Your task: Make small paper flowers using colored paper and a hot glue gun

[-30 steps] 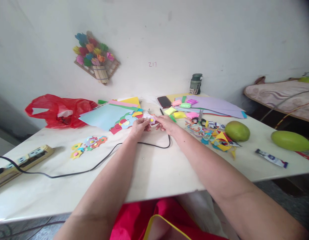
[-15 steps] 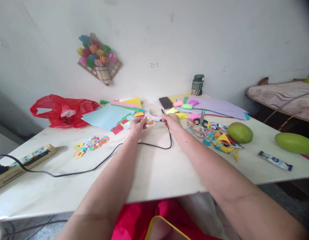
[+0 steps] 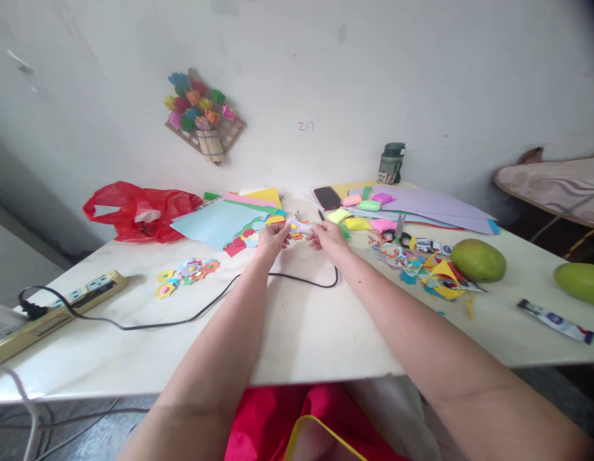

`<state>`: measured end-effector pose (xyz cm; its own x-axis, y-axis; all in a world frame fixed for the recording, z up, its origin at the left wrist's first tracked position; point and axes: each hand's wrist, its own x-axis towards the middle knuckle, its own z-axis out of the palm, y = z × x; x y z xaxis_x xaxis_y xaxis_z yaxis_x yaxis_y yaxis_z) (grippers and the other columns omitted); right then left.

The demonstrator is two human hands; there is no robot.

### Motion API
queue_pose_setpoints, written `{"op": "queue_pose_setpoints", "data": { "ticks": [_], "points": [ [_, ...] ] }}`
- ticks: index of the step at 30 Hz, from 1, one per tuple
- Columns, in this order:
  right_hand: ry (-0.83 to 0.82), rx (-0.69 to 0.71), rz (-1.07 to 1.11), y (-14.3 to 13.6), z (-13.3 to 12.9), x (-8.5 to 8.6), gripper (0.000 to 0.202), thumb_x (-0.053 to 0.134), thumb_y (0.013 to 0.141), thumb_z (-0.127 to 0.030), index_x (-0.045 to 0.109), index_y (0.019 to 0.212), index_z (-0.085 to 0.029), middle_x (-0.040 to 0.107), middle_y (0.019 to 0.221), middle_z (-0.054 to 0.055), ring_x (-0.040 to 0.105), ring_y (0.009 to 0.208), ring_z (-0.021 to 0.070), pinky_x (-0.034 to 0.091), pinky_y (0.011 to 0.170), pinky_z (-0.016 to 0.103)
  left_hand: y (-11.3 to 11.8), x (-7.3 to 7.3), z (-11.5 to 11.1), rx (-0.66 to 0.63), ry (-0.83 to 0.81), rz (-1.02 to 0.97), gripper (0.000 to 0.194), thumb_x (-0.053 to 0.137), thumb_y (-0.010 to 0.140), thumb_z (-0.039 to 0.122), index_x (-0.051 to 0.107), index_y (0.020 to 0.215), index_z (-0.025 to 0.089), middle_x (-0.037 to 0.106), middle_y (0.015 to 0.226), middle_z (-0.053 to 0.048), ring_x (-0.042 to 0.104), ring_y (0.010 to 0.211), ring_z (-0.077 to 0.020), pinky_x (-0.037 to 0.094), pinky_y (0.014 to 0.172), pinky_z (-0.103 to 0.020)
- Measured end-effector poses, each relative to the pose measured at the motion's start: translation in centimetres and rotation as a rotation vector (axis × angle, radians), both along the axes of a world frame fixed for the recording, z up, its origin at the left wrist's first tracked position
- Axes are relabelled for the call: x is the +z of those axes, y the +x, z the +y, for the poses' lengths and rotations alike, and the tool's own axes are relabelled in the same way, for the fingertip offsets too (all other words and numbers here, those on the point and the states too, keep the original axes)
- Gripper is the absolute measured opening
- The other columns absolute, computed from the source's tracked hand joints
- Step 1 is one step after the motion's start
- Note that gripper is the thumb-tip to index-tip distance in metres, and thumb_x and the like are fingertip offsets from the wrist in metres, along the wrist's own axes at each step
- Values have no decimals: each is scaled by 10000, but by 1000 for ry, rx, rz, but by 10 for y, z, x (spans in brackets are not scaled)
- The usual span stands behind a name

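My left hand (image 3: 274, 238) is closed in a pinch on the left edge of a small pale lilac paper piece with a yellow dot, which looks like a paper flower (image 3: 299, 226). At its right edge, the fingers of my right hand (image 3: 329, 237) are closed on the same piece. Both hands are over the middle of the table. Behind and below them lie colourful paper cut-outs (image 3: 249, 235), partly hidden by my left hand. A black cord (image 3: 297, 276) curves under my wrists and passes behind my right hand. Several finished-looking paper flowers (image 3: 189, 272) rest at the left.
A power strip (image 3: 61, 307) feeds the cord at far left. Behind it are a red plastic bag (image 3: 143, 205) and coloured sheets (image 3: 215, 223). To the right lie a phone (image 3: 327, 198), clay packets (image 3: 369, 205), scissors (image 3: 397, 235), paper scraps (image 3: 438, 272), a green mango (image 3: 478, 260) and a tube (image 3: 556, 320).
My hands keep hold of the lilac piece, whose yellow dot now shows more plainly. The whole view has shifted, so the table's things appear farther right.
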<state>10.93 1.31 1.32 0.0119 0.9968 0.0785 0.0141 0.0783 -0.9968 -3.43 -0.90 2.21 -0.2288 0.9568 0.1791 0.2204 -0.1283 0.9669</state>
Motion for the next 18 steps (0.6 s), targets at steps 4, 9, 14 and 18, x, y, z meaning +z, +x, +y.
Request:
{"op": "queue_pose_setpoints", "data": {
  "ticks": [4,9,14,18],
  "points": [
    [98,128,-284,-9,-4,-12,103,554,753,-242,587,697,-163,647,664,12,552,489,87,388,439,183,-7,15,-4,-66,-130,85,244,640,656,359,578,606,129,607,608,-35,527,495,-90,449,490,-217],
    [285,161,-628,-19,-15,-13,115,618,683,-283,644,674,-172,656,686,20,572,649,145,386,564,233,-27,42,-14,-77,-237,263,236,704,581,334,593,550,128,588,558,-31,534,538,-107,457,540,-241],
    [320,251,-773,-38,-31,-1,172,541,751,-319,650,719,-190,669,777,28,567,710,156,351,582,244,-67,60,-31,40,-276,386,215,751,505,303,613,548,143,558,509,-3,520,551,-110,433,547,-233],
    [334,272,-856,-53,-37,4,202,487,777,-319,644,721,-204,672,820,32,564,750,165,326,569,243,-113,64,-44,215,-304,548,168,760,456,250,624,515,173,491,426,27,483,501,-115,387,523,-236]
  ]
}}
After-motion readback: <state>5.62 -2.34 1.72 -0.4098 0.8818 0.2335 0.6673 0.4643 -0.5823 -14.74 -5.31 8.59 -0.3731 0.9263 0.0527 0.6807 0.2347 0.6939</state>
